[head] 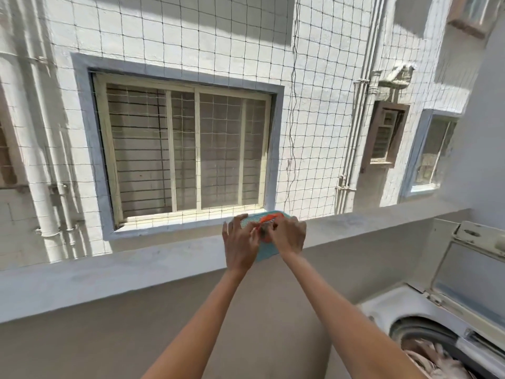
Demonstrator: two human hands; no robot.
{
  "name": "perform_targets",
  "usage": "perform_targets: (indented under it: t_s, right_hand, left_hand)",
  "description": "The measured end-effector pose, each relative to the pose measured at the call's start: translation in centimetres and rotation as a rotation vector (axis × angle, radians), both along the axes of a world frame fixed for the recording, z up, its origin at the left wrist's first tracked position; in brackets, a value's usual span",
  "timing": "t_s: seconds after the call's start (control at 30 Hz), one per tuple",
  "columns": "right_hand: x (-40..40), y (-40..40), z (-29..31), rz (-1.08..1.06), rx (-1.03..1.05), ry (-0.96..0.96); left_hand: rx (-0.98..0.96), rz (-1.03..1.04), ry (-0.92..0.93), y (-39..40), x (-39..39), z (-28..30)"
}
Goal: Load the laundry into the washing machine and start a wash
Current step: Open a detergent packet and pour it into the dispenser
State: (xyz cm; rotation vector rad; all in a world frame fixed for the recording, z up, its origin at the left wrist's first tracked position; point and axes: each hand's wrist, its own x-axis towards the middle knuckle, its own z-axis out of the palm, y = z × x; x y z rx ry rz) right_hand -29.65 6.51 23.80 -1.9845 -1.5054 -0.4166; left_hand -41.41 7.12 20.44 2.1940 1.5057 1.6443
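Observation:
A top-loading washing machine (404,305) stands at the lower right with its lid (470,272) raised. Pale laundry (431,359) lies in its drum. Both my arms reach forward to the balcony ledge (136,272). There a teal mesh basket (266,251) sits, with something orange (269,218) in it. My left hand (239,243) rests on the basket's left side, fingers spread. My right hand (289,235) is curled over the orange thing; whether it grips it is hidden by the fingers.
A safety net (314,105) spans the opening above the ledge. Beyond it are a neighbouring building's barred window (185,151) and drain pipes (355,132). A grey wall (486,132) rises at the right behind the machine.

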Motion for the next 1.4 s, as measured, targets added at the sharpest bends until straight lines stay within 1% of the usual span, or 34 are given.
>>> perform_targets:
  t_s: [0.07, 0.1, 0.13, 0.2, 0.37, 0.43, 0.53, 0.63, 0.73, 0.83, 0.93, 1.07, 1.13, 1.23, 1.33, 1.4]
  right_hand:
    - [-0.5, 0.6, -0.3, 0.029, -0.054, -0.080]
    - [-0.8, 0.7, -0.3, 0.041, -0.067, -0.083]
    - [-1.0, 0.7, -0.2, 0.050, -0.070, -0.063]
    - [-1.2, 0.4, 0.0, 0.055, -0.080, 0.038]
    - [-0.3, -0.8, 0.1, 0.005, -0.027, 0.555]
    - [0.2, -1.2, 0.0, -0.033, -0.016, 0.738]
    - [1.3, -1.8, 0.1, -0.078, -0.008, 0.995]
    - [2.4, -2.7, 0.3, -0.060, 0.079, 1.252]
    - [3.2, -3.8, 0.5, -0.026, 0.119, 1.443]
    - [4.3, -4.5, 0.7, 0.008, 0.119, 1.497]
    - [5.6, -5.6, 1.0, 0.023, 0.145, 1.490]
    - [8.3, -8.1, 0.7, -0.034, 0.257, 1.493]
    - [9.8, -9.6, -0.1, -0.085, 0.318, 1.487]
    - [13.0, -12.0, -3.0, -0.177, 0.364, 1.472]
    - [17.2, -13.7, -6.5, -0.267, 0.321, 1.439]
    - [20.1, -14.5, -8.5, -0.309, 0.312, 1.451]
  left_hand:
    - [0.028, -0.012, 0.002, 0.2, -0.3, -0.2]
    - [0.043, -0.015, 0.007, 0.3, -0.5, -0.4]
    - [0.057, -0.016, 0.013, 0.4, -0.7, -0.6]
    - [0.061, -0.016, 0.019, 0.4, -0.9, -0.8]
    - [-0.018, -0.043, -0.048, 0.3, -0.7, -0.4]
    - [-0.049, -0.048, -0.047, 0.2, -0.6, -0.1]
    - [-0.093, -0.041, -0.023, -0.1, -0.5, 0.2]
    - [-0.114, -0.039, 0.001, -0.6, -0.1, 0.8]
    - [-0.122, -0.048, -0.009, -1.6, 0.5, 1.3]
    - [-0.109, -0.061, -0.003, -2.5, 1.2, 1.7]
    - [-0.041, -0.098, 0.012, -3.5, 2.6, 2.1]
    - [0.004, -0.218, 0.038, -4.5, 6.6, 2.4]
    - [-0.027, -0.279, 0.065, -5.2, 9.6, 1.9]
    - [-0.134, -0.384, 0.104, -7.0, 15.3, -0.3]
    - [-0.254, -0.457, 0.088, -9.0, 20.8, -3.4]
    - [-0.336, -0.503, 0.059, -9.7, 24.3, -5.3]
